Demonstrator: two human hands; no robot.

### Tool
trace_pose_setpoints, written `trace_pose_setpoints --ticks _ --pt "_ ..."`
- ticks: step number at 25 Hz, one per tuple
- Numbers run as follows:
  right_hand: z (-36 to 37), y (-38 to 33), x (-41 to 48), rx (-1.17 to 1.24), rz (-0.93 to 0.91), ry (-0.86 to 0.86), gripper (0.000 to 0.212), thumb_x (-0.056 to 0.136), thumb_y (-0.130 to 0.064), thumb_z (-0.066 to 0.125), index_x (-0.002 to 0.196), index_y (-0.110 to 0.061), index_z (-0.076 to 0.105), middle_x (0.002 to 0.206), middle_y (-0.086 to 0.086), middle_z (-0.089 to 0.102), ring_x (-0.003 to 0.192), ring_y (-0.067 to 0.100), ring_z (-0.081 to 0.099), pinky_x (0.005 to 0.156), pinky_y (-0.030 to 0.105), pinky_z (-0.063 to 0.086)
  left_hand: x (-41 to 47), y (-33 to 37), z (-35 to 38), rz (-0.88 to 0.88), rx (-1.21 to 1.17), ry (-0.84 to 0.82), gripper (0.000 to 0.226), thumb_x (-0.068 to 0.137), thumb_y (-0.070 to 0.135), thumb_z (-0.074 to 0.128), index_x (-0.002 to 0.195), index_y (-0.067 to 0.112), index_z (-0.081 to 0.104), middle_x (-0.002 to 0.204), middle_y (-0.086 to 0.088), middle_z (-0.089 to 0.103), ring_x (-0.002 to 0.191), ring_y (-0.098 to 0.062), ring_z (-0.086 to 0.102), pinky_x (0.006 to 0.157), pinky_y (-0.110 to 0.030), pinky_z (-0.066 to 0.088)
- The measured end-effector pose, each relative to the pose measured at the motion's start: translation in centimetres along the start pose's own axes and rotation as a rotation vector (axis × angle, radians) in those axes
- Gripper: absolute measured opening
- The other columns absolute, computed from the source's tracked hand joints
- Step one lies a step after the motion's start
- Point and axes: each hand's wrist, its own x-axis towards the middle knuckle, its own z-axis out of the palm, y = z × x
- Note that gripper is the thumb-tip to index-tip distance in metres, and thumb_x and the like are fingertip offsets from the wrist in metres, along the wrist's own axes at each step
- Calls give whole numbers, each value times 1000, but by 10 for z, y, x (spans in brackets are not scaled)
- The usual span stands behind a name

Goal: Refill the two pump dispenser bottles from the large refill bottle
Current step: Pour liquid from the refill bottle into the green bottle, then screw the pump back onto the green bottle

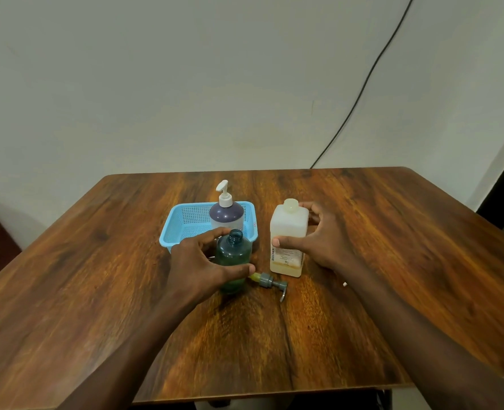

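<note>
A green pump bottle stands upright on the table with its neck open and no pump on it. My left hand wraps around its body. Its grey pump head lies flat on the table just to the right. The large white refill bottle stands capped, with a little yellowish liquid at the bottom. My right hand grips it from the right, thumb across the label. A purple dispenser bottle with a white pump stands in the blue basket.
The wooden table ends at a wall behind the basket. A black cable runs down the wall to the table's back edge. A small white speck lies right of my right wrist.
</note>
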Motion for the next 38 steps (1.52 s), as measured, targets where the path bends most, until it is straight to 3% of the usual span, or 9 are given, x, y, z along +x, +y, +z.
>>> trace_pose_setpoints --ticks 5,7,11,15,17,21,27,32,38 --pt "-4 -1 -8 25 33 -34 101 55 -49 96 141 -28 48 142 -2 56 126 18 56 91 38 59 -1 0 0 14 16 -3 102 46 67 85 137 28 63 131 5 71 109 -6 66 79 -5 51" --pt "-5 -6 -18 -14 -17 112 95 60 -51 94 141 -26 49 144 -3 56 126 16 56 91 38 59 -5 -2 -4 12 5 -4 101 45 70 86 135 31 64 129 7 72 112 -8 68 82 -10 54" --pt "10 -21 -52 -64 -327 369 37 81 -45 84 107 -22 71 108 -10 71 89 4 66 66 28 61 -13 -5 -18 7 -14 52 83 42 79 85 117 50 63 111 33 66 104 0 69 76 -5 53" --pt "38 -31 -82 -126 -321 216 16 85 -33 82 97 -27 76 99 -10 76 91 2 68 81 26 61 -21 -12 -26 -3 -17 91 74 45 76 88 111 55 63 102 44 64 102 10 67 77 -7 54" --pt "46 -30 -88 -228 -140 68 26 83 -40 82 107 -32 76 114 -11 75 110 8 66 96 30 54 -24 -16 -28 3 -26 97 79 45 74 89 116 50 64 103 42 65 103 13 66 79 -8 55" --pt "58 -29 -90 -527 33 -194 48 85 -47 76 130 -35 65 129 -4 69 120 19 61 97 33 52 -27 -25 -33 -10 -22 107 99 43 78 86 130 34 66 121 22 70 109 -1 69 84 -14 57" --pt "56 -33 -82 -334 77 -175 41 82 -18 83 117 -32 68 126 -6 67 122 16 59 105 38 52 -33 -28 -42 -18 -20 119 96 47 68 88 131 27 67 127 10 72 113 -7 69 90 -23 60" --pt "34 -56 -70 1 -137 -24 27 76 -24 89 97 -30 72 98 -19 69 91 0 66 73 10 55 -34 -24 -51 -45 -20 150 93 47 62 91 131 28 67 127 9 72 108 -1 69 85 -14 57" --pt "14 -88 -54 291 -239 24 19 83 -10 82 99 -18 75 97 -1 74 74 15 74 54 32 61 -27 -23 -57 -103 77 189 91 55 49 96 137 24 65 131 1 71 102 -3 65 72 -5 53"
